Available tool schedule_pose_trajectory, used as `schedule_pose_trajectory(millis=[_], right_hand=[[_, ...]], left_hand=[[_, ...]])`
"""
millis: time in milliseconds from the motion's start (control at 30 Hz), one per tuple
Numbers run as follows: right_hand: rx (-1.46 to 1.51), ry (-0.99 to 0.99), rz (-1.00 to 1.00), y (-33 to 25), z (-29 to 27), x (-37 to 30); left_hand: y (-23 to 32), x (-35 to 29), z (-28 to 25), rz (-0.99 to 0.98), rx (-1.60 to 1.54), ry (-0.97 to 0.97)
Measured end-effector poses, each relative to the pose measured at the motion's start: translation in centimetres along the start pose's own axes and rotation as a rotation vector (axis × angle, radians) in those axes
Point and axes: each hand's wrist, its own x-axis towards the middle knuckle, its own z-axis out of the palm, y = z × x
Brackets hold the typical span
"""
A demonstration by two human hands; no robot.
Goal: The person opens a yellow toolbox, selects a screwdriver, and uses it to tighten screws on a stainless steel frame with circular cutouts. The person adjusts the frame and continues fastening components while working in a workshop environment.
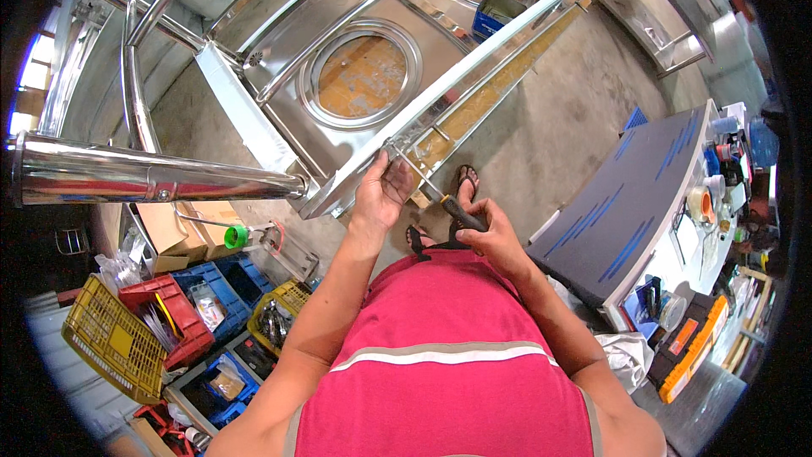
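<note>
A screwdriver (451, 205) with a black and yellow handle is gripped in my right hand (495, 241). Its long thin shaft slants up and left to the near edge of a stainless steel frame (474, 76), partly covered in white film. Close to the shaft's far end, my left hand (385, 192) has its palm turned up and fingers curled, with the fingertips at the frame's edge. Whatever those fingers pinch is too small to make out. Behind the edge lies a steel panel (283, 101) with two round openings.
A thick polished tube (161, 171) juts out at left. Below it are a yellow crate (114, 338), a red bin (169, 322) and several blue bins. To the right stand a grey board (626, 195) and an orange-black toolbox (694, 347). A blue crate (497, 13) sits beyond the frame.
</note>
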Motion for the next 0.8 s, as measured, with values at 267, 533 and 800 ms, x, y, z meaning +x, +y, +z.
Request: schedule_pose_trajectory(millis=[267,533,800], right_hand=[[0.254,-0.020,0.391,-0.6,0.0,0.6],[0.462,-0.005,0.629,-1.1,0.4,0.7],[0.506,-0.019,0.653,-1.3,0.3,0.4]], left_hand=[[-0.2,-0.3,0.3,0.027,0.013,0.026],[-1.0,-2.1,0.6,0.035,0.304,0.094],[-3.8,-4.5,2.3,0.112,0.714,-0.123]])
